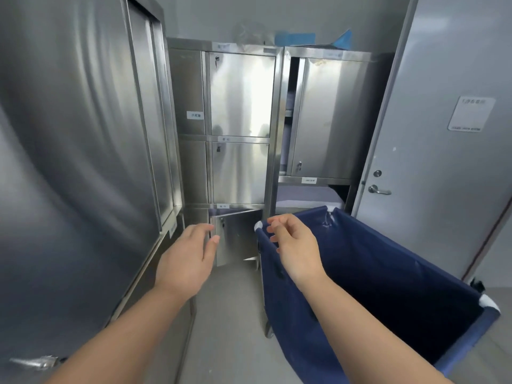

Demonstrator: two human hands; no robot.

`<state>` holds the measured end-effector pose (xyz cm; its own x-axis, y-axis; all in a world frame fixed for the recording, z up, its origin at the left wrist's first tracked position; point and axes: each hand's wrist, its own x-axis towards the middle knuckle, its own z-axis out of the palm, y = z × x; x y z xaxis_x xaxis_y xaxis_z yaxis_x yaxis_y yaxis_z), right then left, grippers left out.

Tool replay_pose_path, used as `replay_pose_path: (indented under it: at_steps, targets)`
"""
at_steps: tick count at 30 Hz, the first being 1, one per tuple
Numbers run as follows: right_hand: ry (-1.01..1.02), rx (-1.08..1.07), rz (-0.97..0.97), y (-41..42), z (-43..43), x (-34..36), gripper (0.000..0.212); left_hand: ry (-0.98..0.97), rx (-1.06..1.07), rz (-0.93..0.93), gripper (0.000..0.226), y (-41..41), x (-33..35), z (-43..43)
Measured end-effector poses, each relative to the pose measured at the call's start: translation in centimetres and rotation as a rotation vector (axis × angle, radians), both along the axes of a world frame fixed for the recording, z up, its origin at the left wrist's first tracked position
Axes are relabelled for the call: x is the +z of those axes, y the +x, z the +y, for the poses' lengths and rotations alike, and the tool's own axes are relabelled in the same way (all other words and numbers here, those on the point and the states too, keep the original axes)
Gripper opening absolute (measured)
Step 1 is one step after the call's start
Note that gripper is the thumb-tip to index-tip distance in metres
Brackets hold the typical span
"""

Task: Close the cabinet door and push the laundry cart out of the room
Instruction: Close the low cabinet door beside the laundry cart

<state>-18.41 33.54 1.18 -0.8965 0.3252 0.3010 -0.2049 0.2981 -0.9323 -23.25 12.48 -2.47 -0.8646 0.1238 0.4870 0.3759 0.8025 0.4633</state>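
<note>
Left hand, open and empty, reaches toward the ajar bottom cabinet door to shut it; right hand, loosely curled, empty, hovers over the laundry cart rim.

One view only, worn on the head. Wide-angle; straight edges bow toward the frame sides. Faces forward and down from standing height, toward steel cabinets at the far wall. Both forearms enter from the bottom edge; blue cart close at lower right.
</note>
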Motion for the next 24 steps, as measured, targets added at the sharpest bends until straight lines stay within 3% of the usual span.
replay_pose_path:
  at_steps: [9, 24]
  targets:
    - [-0.005, -0.06, -0.066, -17.1, 3.1, -5.8, 0.016, 0.021, -0.045, -0.02, 0.035, -18.2, -3.8, 3.5]
    - [0.022, -0.264, -0.137, -40.1, 6.2, -6.6, 0.013, 0.051, -0.286, -0.043, 0.038, -43.9, -3.3, 10.9]
